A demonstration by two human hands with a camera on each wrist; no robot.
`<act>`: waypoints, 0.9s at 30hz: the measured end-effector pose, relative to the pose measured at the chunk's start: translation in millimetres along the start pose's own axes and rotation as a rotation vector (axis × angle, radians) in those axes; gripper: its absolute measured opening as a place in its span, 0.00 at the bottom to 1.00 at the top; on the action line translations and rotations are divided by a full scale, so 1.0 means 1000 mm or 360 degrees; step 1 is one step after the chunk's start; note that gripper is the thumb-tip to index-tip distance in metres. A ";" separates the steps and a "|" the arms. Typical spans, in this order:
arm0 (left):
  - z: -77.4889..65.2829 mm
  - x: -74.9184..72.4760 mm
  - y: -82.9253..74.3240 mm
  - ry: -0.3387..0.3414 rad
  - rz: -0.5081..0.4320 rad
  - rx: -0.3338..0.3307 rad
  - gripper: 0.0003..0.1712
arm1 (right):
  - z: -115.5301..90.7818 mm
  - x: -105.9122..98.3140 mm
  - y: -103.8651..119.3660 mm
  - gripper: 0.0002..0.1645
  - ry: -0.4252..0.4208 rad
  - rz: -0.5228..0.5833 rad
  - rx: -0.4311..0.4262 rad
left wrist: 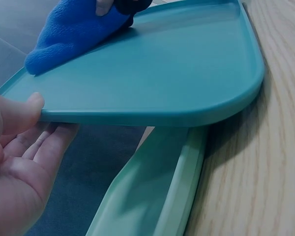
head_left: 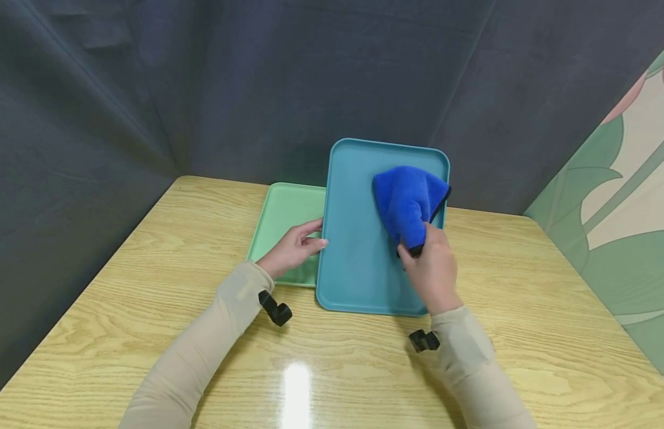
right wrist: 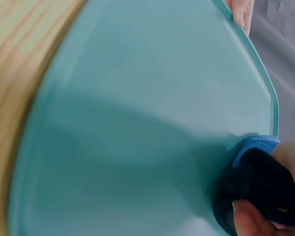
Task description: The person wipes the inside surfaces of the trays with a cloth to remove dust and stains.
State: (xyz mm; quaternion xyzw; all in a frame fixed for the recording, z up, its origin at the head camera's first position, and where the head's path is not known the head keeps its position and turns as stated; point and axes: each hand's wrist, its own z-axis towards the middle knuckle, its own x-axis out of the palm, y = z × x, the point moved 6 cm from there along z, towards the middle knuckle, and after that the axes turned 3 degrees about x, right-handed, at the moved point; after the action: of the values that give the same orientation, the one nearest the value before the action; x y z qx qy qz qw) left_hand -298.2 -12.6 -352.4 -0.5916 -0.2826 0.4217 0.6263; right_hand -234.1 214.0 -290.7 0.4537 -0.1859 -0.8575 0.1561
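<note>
A teal-blue rectangular tray (head_left: 358,238) is tilted up, its near edge low by the table and its far end raised. My left hand (head_left: 293,247) grips its left rim, thumb on top and fingers underneath, as the left wrist view shows. In my right hand (head_left: 435,268) is a bunched blue cloth (head_left: 404,196) with black edging, held against the right part of the tray's inner face. The right wrist view shows the cloth's dark underside (right wrist: 260,182) between thumb and fingers. Partly hidden behind the blue tray, a light green tray (head_left: 294,205) lies on the table.
The wooden table (head_left: 122,310) runs up to a dark cloth backdrop (head_left: 310,77). A floral panel (head_left: 621,226) stands along the right side. Small black mounts are strapped at both wrists over pale sleeves (head_left: 198,339).
</note>
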 end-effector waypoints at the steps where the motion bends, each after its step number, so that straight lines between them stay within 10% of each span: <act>1: 0.000 0.000 0.000 0.0001 0.0001 0.0000 0.31 | 0.000 -0.001 -0.002 0.31 0.0006 -0.0003 0.0013; 27: 0.000 0.001 -0.001 0.0001 -0.0033 0.0008 0.32 | -0.013 0.016 0.031 0.29 0.0036 -0.0018 -0.0268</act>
State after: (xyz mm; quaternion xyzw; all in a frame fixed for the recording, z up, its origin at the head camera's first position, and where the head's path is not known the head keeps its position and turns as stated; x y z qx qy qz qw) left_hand -297.6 -11.4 -351.5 -0.5872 -0.2876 0.4158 0.6322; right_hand -228.3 177.8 -294.9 0.4496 -0.1086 -0.8658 0.1909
